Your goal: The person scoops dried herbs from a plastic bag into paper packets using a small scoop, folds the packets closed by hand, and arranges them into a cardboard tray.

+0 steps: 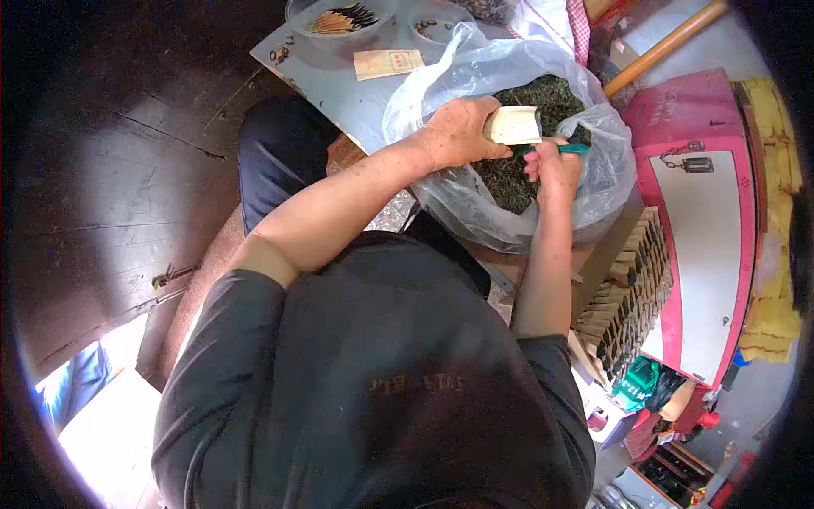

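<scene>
A small cream paper packet (514, 126) is gripped at its left side by my left hand (462, 134), its wide end facing right. Close beside that end, my right hand (556, 172) is closed around a green tool (573, 148), of which only a short part shows; its kind I cannot tell. Both hands are over a clear plastic bag (606, 161) spread wide at the mouth. Dark, dried, crumbled leaves (506, 186) fill the bag below them.
A flat printed packet (388, 64) lies on the grey table (318, 72). Behind it stand a bowl of dark-tipped sticks (343, 19) and another bowl (441, 25). Stacked packets (627, 284) stand at right, before a pink-and-white cabinet (699, 246). A wooden pole (666, 48) slants behind the bag.
</scene>
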Demonstrator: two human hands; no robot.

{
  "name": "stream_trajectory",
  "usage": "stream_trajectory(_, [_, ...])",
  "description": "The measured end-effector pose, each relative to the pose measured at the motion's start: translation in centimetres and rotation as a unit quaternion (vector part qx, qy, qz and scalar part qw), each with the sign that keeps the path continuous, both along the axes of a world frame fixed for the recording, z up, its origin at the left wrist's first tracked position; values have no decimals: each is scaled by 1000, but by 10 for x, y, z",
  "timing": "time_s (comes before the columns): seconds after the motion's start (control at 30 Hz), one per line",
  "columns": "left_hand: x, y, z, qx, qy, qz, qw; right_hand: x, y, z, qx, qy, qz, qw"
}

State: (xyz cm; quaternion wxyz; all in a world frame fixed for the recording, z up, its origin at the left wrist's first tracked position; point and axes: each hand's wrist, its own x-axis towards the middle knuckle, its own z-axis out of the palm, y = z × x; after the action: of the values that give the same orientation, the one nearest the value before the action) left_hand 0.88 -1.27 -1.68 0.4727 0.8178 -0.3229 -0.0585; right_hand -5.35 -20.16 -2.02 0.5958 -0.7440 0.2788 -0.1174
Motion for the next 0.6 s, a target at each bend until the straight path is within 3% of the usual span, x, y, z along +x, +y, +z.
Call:
stream_trajectory(0.13, [-1,1,1,7,-12,2,1000,-10,-18,18,52,-79,-43,995])
stream_trajectory(0.37, [-1,1,1,1,-16,-2,1000,-17,-39,58,40,-205,-76,975])
stream_trajectory(0.53, [0,1,0,10,-7,-5,1000,-13,-2,71,27,-195,-45,979])
stream_trajectory(0.6, [0,0,-1,13,-9,-2,1000,-13,17,67,-62,-193,54,978])
